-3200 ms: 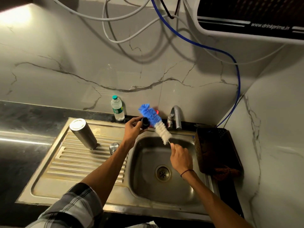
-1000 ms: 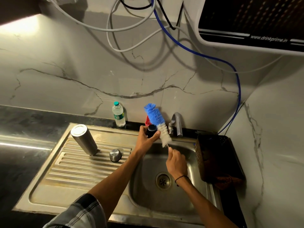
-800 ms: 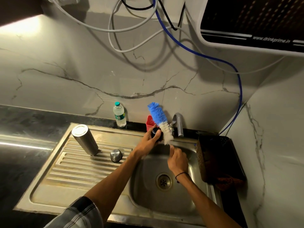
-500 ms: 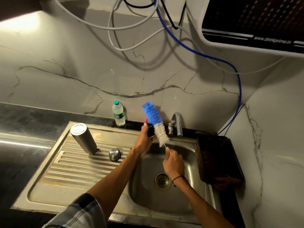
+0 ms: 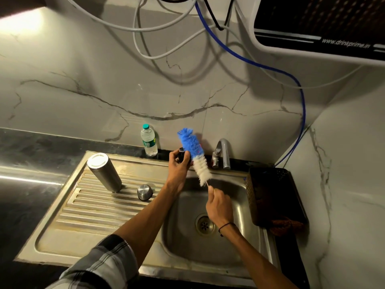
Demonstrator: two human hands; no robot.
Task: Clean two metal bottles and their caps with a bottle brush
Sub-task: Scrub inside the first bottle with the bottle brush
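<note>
Okay, I see a stainless steel sink (image 5: 87,230) with a ribbed drainboard and a smooth, rounded basin, set in dark stone under a veined marble wall. My left hand (image 5: 177,166) is curled around a small dark cap (image 5: 181,155), fingers closed on it over the basin's back edge. Touching the cap on its right side is the bottle brush (image 5: 194,154): fluffy blue bristles at the tip, white bristles lower, thin wire stem. My right hand (image 5: 217,204) pinches that stem just below the white bristles, fingers clenched, brush tilted up and left.

Left of the left hand, a cylindrical brushed-metal bottle (image 5: 104,172) stands on the drainboard with its flat end up; whether that is its base or a lid I cannot tell. Between it and my left forearm sits a domed shiny metal cap (image 5: 144,191), apart from the bottle. Behind the left hand stands a clear plastic bottle (image 5: 149,140) with a green lid against the wall. Right of the brush is a curved chrome tap (image 5: 223,152). Right of the right hand is a dark perforated basket (image 5: 273,195) with a reddish cloth (image 5: 285,225) at its near end. The basin holds nothing but its drain (image 5: 205,224).
</note>
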